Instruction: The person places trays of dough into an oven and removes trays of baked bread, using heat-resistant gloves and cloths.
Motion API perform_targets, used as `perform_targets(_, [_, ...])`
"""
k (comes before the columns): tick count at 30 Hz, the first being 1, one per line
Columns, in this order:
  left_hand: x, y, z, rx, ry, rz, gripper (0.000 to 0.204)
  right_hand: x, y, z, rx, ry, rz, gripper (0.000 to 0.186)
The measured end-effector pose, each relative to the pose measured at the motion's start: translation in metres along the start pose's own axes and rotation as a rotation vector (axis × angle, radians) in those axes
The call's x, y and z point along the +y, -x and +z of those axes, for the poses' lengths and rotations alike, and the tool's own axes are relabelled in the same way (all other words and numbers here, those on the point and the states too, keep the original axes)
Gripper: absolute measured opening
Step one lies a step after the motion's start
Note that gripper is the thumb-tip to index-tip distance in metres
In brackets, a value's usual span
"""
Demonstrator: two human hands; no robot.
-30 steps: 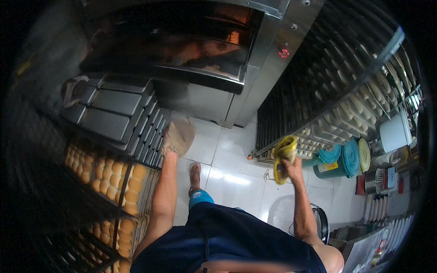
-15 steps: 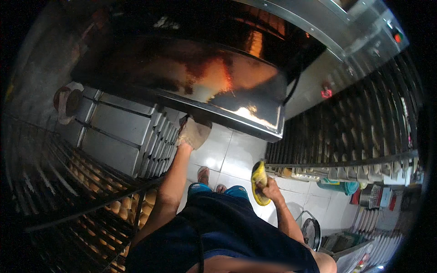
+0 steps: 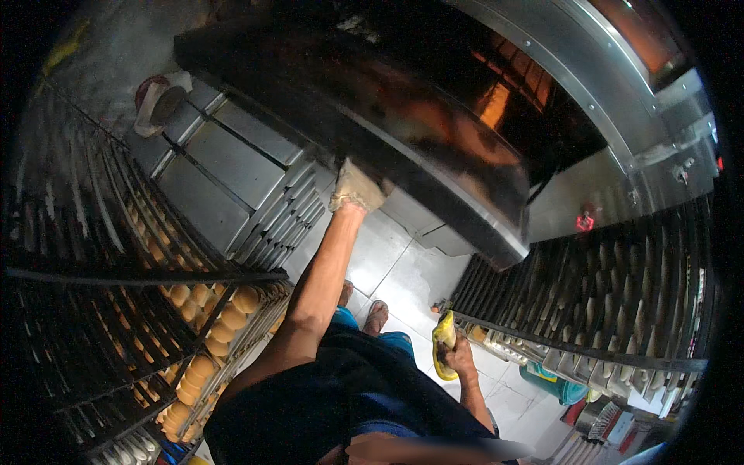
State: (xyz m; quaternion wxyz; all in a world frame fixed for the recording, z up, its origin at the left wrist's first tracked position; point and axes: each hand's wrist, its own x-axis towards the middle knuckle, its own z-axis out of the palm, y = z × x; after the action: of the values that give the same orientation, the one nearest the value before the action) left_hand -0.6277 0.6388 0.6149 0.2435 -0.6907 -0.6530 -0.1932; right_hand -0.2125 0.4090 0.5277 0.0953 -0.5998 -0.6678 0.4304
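A beige cloth mitt (image 3: 356, 186) covers my left hand (image 3: 353, 203), which is up against the outer edge of a dark, shiny oven door (image 3: 434, 167). The mitt hides the fingers, so their grip does not show. Low on the right, the fingers of my right hand (image 3: 459, 358) are wrapped around a yellow-and-dark oven mitt (image 3: 442, 341), held away from the oven. Behind the lowered door, the dark oven opening (image 3: 496, 93) glows orange inside.
A dark rack (image 3: 147, 275) with rows of round bread rolls (image 3: 221, 329) stands close on the left. Metal trays (image 3: 205, 159) are stacked beside the door's left end. Another loaded rack (image 3: 589, 294) is at the right, with a teal tub (image 3: 554, 384) below it. White tiles (image 3: 380, 244) cover the floor.
The oven door has tilted upward, showing less of its shiny face. My left arm reaches further forward with it. My right hand keeps the yellow mitt; the whole view has turned.
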Motion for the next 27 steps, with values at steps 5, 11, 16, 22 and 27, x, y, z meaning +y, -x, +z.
perform_targets(5, [0.003,-0.085,-0.098,-0.023,0.241,-0.203,0.026,0.024,-0.031,-0.020,-0.033,0.098,-0.044,0.037])
perform_targets(11, [0.042,-0.151,-0.140,0.032,-0.103,0.086,0.033,-0.054,-0.041,-0.092,0.104,-0.013,0.004,0.040])
perform_targets(16, [0.058,-0.167,-0.193,-0.001,0.465,-0.371,0.037,-0.149,-0.059,-0.249,0.640,-0.216,-0.618,0.047])
perform_targets(22, [0.062,-0.188,-0.161,0.010,0.499,-0.324,0.046,-0.277,-0.043,-0.455,1.177,0.490,-0.770,0.041])
perform_targets(27, [0.061,-0.198,-0.152,0.031,0.413,-0.354,0.047,-0.315,-0.046,-0.531,1.195,0.756,-0.572,0.042])
